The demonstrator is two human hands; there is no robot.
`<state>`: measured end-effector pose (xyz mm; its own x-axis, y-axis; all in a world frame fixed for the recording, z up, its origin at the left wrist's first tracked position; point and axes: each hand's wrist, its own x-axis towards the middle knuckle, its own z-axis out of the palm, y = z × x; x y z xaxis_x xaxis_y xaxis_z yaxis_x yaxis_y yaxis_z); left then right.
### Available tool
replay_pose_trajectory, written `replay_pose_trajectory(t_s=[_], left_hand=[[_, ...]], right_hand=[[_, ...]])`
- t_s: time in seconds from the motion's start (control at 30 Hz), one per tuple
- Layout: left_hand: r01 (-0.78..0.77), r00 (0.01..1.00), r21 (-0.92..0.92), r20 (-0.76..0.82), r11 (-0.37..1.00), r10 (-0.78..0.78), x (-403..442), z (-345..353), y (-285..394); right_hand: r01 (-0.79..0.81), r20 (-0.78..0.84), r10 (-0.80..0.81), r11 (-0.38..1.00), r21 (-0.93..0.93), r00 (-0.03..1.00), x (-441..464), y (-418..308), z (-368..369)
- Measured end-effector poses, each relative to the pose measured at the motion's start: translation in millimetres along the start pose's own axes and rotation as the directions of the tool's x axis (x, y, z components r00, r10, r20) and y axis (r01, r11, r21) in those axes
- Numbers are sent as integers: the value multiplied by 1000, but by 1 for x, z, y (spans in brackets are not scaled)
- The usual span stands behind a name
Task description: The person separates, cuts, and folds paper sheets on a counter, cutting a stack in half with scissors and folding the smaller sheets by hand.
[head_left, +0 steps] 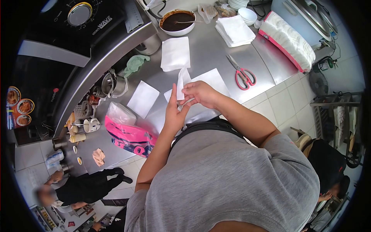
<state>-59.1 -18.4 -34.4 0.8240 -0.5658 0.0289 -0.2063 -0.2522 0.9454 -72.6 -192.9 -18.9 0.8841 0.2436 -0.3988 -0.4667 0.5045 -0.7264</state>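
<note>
Both my hands meet over the counter's front edge, around a folded white paper napkin (183,82) that stands upright. My left hand (176,112) has its fingers closed against the napkin's left side and lower end. With bent fingers, my right hand (201,94) pinches the right side of it. Behind my right hand a flat white napkin (215,80) lies on the steel. A stack of napkins (175,54) is just beyond my hands, and another white sheet (143,99) lies to their left.
Pink-handled scissors (245,78) lie right of my hands. Farther back are a bowl of dark sauce (177,24), a napkin pile (235,31) and a tissue pack (288,40). A pink package (129,133) sits left. Other people stand at lower left and lower right.
</note>
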Motion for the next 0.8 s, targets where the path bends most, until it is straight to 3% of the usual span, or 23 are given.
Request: replay_pose_trajectory(t_s=[0.2, 0.33, 0.43, 0.53, 0.63, 0.73, 0.8], left_hand=[[107, 978, -343, -130, 933, -160, 5, 2, -9], [262, 867, -530, -237, 807, -438, 15, -17, -8], [451, 832, -329, -183, 830, -524, 22, -35, -49], [452, 832, -290, -203, 843, -516, 26, -23, -67], [456, 871, 52, -229, 888, -434, 30, -22, -139], [371, 901, 80, -273, 925, -338, 30, -20, -135], [353, 894, -4, -292, 936, -339, 30, -17, -133]], right_hand=[[-16, 18, 19, 991, -133, 1000, 0, -2, -2], [103, -207, -187, 927, -360, 960, -10, -15, -26], [62, -353, -283, 850, -523, 892, -2, -27, -88], [21, -334, -213, 868, -496, 918, 17, -14, -156], [-161, -520, -104, 884, -439, 848, 11, -11, -142], [-41, -478, -277, 832, -553, 834, 18, 17, -155], [-13, -481, -375, 777, -629, 793, 13, 21, -149]])
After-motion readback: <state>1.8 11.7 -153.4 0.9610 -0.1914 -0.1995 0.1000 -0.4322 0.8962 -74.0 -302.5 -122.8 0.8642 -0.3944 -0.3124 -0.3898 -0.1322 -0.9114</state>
